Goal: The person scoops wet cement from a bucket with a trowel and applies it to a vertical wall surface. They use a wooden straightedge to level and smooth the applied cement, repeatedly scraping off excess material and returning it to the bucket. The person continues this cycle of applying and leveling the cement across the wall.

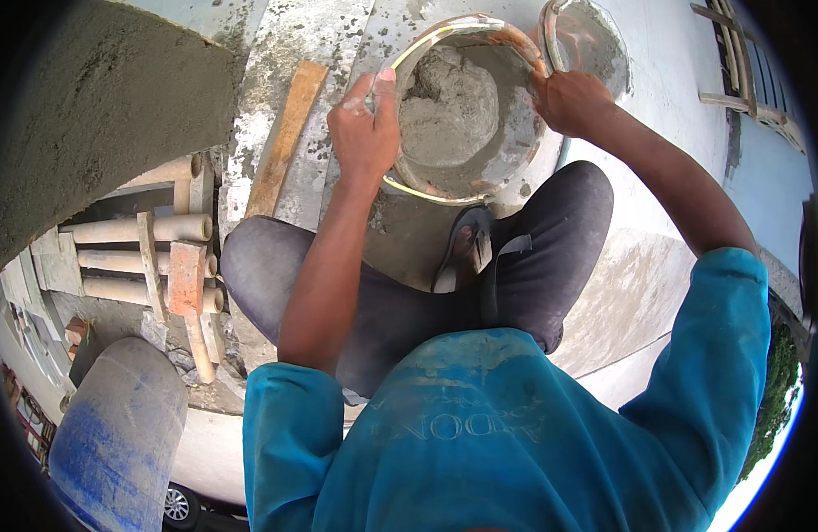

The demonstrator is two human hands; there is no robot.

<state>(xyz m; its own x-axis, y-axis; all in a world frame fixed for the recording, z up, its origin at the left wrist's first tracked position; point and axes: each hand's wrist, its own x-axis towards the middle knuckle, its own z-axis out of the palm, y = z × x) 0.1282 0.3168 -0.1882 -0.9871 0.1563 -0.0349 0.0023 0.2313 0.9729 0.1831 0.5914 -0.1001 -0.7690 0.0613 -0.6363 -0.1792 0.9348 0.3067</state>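
A round bucket [515,40] with a pale yellow and orange rim stands before my bent knees. Thick wet grey mortar [449,106] lies in it, heaped toward the middle. My left hand [365,124] is closed on the left side of the rim, thumb on top. On the right side of the rim, my right hand [573,102] is closed too, its fingertips partly hidden. Right behind that hand, a second bucket [595,49] with grey smears and an orange inside sits close against the first.
A wooden plank [289,133] lies left of the bucket on a splattered board. Farther left spreads a wet mortar surface [116,106] above bamboo poles [143,229]. A brick-red block [186,275] rests by the poles, and a blue-grey drum [121,434] stands lower left.
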